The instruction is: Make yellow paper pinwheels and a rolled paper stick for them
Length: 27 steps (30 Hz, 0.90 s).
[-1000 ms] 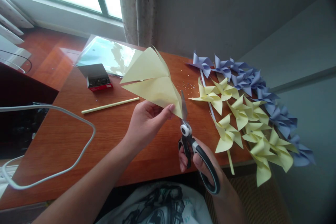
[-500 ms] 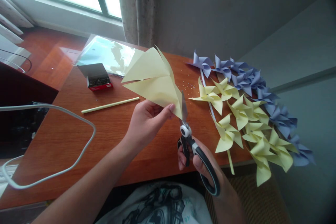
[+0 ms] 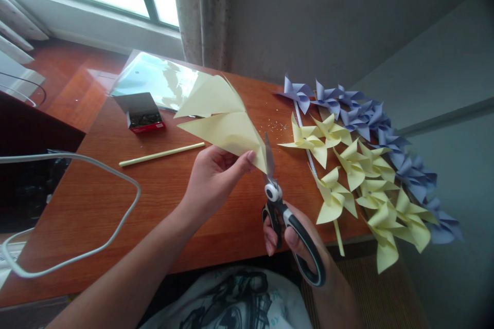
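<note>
A creased sheet of yellow paper [image 3: 227, 131], slit from its left side towards the middle, is pinched by my left hand [image 3: 216, 177] at its lower edge, thumb on top. My right hand [image 3: 295, 236] has its fingers through the handles of black-and-white scissors [image 3: 273, 193]. The blades point up and away, right at the paper's lower right corner. The corner appears to lie between the partly spread blades, though the rear blade is mostly hidden. On the table to the left lies a thin yellow paper stick [image 3: 162, 154].
Several yellow pinwheels [image 3: 334, 195] and purple pinwheels [image 3: 363, 110] cover the table's right side. A red box [image 3: 145, 122] of small dark items, a glossy plastic packet [image 3: 150, 79] and a white cable [image 3: 137, 185] lie left. Small bits [image 3: 276, 125] are scattered behind the scissors.
The paper has shifted slightly left and its upper flap has tipped a little lower. My right hand's fingers have moved slightly; the scissors stay at the same corner.
</note>
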{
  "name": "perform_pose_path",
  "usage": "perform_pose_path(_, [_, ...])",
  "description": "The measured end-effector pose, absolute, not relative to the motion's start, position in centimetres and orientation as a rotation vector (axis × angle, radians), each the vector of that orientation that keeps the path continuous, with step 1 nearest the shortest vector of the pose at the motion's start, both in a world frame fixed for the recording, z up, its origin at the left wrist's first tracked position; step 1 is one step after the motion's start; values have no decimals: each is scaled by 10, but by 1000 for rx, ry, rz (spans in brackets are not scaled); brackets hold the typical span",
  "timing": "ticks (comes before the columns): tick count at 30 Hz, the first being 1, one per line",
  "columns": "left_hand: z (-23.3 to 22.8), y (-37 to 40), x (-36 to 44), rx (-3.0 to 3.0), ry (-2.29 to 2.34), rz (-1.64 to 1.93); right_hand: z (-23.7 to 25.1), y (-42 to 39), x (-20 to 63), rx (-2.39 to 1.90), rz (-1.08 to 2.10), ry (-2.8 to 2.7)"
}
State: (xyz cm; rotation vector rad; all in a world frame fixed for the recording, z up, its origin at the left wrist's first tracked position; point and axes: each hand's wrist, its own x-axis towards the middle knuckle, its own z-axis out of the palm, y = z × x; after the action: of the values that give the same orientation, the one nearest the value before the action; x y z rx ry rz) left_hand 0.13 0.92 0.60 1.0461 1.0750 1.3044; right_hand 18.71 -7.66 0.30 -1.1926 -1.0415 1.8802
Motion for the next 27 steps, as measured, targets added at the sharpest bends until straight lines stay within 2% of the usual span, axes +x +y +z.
perform_pose_path(27, [7, 8, 3, 1017, 1109, 1314, 6, -76, 187, -1239, 1859, -1046])
